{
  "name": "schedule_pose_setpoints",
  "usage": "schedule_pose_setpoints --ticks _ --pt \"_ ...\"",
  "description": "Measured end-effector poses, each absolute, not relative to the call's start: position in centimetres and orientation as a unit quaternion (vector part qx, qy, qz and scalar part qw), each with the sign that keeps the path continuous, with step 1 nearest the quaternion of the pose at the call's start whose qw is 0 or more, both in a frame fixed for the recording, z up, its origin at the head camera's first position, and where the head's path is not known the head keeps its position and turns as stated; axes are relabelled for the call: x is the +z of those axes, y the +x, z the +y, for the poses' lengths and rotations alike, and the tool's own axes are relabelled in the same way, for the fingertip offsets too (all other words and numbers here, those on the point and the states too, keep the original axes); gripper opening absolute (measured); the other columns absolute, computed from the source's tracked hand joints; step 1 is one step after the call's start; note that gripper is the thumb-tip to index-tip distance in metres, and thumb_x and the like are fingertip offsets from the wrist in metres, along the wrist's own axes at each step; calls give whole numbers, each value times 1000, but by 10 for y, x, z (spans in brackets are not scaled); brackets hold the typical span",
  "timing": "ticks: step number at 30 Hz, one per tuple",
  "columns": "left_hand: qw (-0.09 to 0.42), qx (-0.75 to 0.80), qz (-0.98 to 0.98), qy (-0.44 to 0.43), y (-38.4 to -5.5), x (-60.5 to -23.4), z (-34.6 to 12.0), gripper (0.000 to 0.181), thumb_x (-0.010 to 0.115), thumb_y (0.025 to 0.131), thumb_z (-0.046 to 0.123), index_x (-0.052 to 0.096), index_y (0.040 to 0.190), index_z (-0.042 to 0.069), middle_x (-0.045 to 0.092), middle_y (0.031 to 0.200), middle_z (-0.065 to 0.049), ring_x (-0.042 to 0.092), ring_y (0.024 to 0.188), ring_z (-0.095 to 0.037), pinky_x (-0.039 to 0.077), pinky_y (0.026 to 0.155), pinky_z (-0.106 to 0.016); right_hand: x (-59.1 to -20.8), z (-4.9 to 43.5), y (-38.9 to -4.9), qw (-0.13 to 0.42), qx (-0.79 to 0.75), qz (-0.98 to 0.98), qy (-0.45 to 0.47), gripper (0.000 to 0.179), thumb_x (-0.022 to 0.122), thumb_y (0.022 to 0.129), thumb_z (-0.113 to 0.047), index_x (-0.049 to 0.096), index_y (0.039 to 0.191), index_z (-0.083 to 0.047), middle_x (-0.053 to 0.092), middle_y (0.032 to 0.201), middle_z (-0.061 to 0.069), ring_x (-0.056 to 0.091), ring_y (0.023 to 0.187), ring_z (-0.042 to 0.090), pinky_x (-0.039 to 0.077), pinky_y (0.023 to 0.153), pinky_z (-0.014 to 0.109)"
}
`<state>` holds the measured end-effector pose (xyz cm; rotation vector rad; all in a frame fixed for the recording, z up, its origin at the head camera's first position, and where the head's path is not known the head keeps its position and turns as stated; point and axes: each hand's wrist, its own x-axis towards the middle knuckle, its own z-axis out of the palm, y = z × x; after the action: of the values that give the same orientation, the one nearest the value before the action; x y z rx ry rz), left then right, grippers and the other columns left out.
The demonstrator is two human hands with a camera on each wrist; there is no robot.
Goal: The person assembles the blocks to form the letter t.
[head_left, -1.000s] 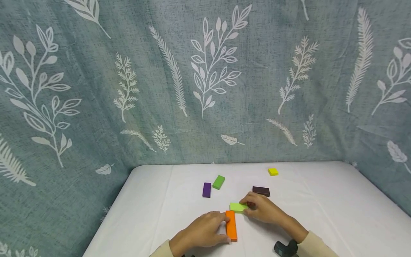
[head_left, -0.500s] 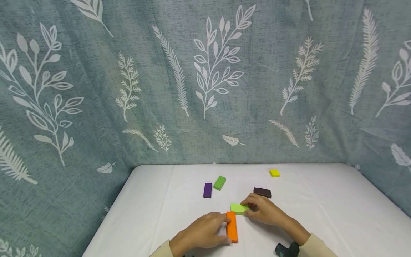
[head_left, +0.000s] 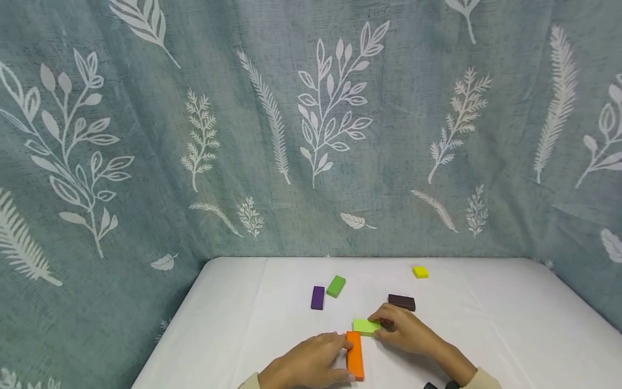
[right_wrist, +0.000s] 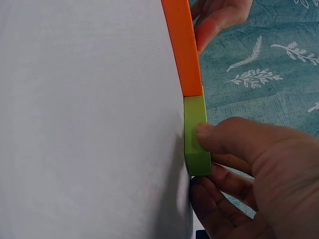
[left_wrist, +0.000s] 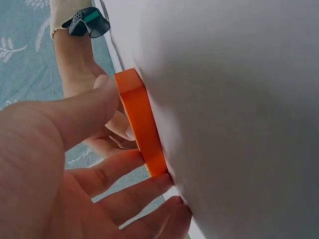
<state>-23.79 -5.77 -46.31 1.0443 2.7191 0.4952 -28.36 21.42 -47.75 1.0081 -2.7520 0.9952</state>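
Note:
My left hand (head_left: 311,361) holds a long orange block (head_left: 355,356) that lies flat on the white table, pointing away from me. In the left wrist view the thumb is at one end of the orange block (left_wrist: 143,124) and the fingertips reach toward its other end. A shorter lime green block (head_left: 364,327) lies crosswise at the orange block's far end. My right hand (head_left: 405,330) pinches its right end between thumb and fingers. In the right wrist view the lime green block (right_wrist: 195,129) meets the orange block's end, with the thumb on its side.
Beyond the hands lie a purple block (head_left: 318,297) and a green block (head_left: 336,286), close together. A dark brown block (head_left: 401,302) sits just behind my right hand. Farther back is a small yellow block (head_left: 420,272). A patterned curtain (head_left: 272,216) hangs behind the table (head_left: 233,302).
The head view has shifted, so the whole scene sits lower and slightly to the right. Both hands and the blocks keep their places relative to one another.

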Motion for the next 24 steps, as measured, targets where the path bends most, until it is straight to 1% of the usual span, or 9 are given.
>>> schedule_pose_setpoints --ticks 3,5,7,10,11,18,24 --pt "96 178 913 355 -237 -464 -59 48 69 91 50 63 128 20 67 119 11 60 108 0 53 96 -27 -479 214 -283 27 322 -887 331 24 76 89 -23 71 111 -14 65 103 -4 58 87 6 52 75 22" --pt "101 181 909 362 -238 -463 -61 49 67 93 50 61 131 19 66 124 10 59 112 -1 52 98 -28 -480 213 -284 27 320 -888 330 25 76 89 -24 72 111 -14 65 104 -5 58 87 6 52 76 22" --pt "105 178 905 373 -239 -463 -63 50 64 95 50 60 133 19 62 134 7 57 123 -5 50 103 -30 -480 213 -283 27 318 -889 327 25 76 89 -24 72 111 -14 64 104 -5 58 87 7 52 75 23" --pt "111 174 898 389 -240 -462 -65 51 61 96 50 58 137 19 54 147 1 50 137 -12 45 110 -35 -481 214 -282 24 320 -891 321 24 76 89 -23 72 111 -14 64 104 -5 58 87 6 52 76 23" --pt "110 172 896 393 -239 -463 -65 51 61 97 50 58 137 20 53 149 0 48 138 -14 44 111 -35 -482 215 -281 21 322 -891 319 24 76 89 -23 72 111 -14 64 104 -5 58 88 6 53 76 23" --pt "122 164 906 370 -240 -458 -65 51 61 96 52 57 138 24 53 148 4 46 140 -15 42 113 -38 -479 215 -284 16 317 -896 311 24 76 89 -23 72 111 -14 64 104 -6 57 89 5 52 77 23" --pt "124 157 907 371 -239 -459 -65 52 61 96 53 56 140 25 52 149 0 45 141 -17 41 114 -39 -479 216 -284 8 312 -901 303 24 76 89 -22 72 112 -15 63 104 -7 58 89 6 53 77 24"
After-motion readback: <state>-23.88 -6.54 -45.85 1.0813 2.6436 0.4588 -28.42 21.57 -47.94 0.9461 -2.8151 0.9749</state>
